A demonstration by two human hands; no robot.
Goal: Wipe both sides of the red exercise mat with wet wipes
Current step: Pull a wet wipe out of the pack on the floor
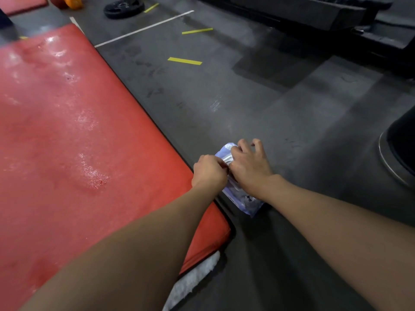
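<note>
Dark rubber gym floor (269,108), dim light. Left hand (210,170) was curled tight at the middle of the wipes pack (243,199), apparently pinching the seal flap; the knuckles hid the contact. Right hand (249,167) gripped the pack's far end with bent fingers, my read being to pin it while a wipe comes out. Pack lay on the floor just beside the red mat (67,131), at its right edge, handy for reach. Mat lay flat with glossy, wet-looking patches on top. White cloth (195,281) poked out at its near corner.

Text: you can read none | wipes pack (242,196): dark print there, too blurred for you to read
</note>
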